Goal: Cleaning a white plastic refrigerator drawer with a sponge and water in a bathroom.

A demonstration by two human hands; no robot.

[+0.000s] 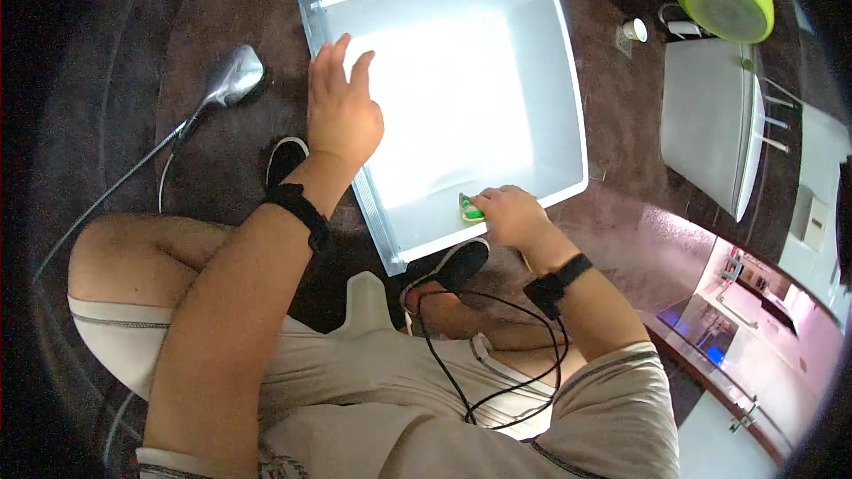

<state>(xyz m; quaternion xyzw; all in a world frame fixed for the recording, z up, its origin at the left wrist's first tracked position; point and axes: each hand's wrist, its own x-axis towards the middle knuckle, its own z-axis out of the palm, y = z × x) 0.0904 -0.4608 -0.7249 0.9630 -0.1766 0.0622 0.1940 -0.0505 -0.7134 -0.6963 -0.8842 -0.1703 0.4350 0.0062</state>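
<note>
A white plastic refrigerator drawer (546, 93) with a bluish clear front panel (374, 213) lies on the dark floor before me, its inside brightly lit. At its left side my left hand (343, 96) rests on or just over the front panel, fingers apart, holding nothing. My right hand (511, 213) is at the drawer's near right wall and grips a green and pale cleaning sponge (471, 208) against the inner face of that wall. Glare hides the drawer's bottom.
A chrome shower head (236, 76) with its hose lies on the floor at left. To the right are a paper cup (636, 30), a lime-green plastic basin (729, 0) and a white cabinet (705, 120). My shoes (462, 263) flank the drawer's near edge; a black cable loop (562, 346) hangs over my lap.
</note>
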